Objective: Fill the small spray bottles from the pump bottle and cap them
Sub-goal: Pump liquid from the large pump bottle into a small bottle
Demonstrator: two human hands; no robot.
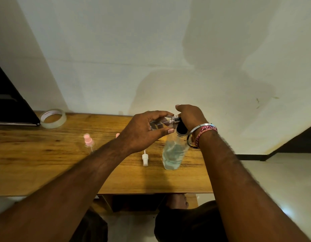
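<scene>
Small spray bottle point(159, 123), clear and uncapped, is held on its side at frame centre, pinched by the left hand point(144, 131), its threaded neck against the black pump head. Right hand point(190, 117) curls over the pump bottle point(174, 152) standing on the bench point(46, 165). White sprayer cap point(145, 159) lies left of the pump bottle; pink-capped bottle point(88, 140) and tape roll point(53, 118) sit farther left.
</scene>
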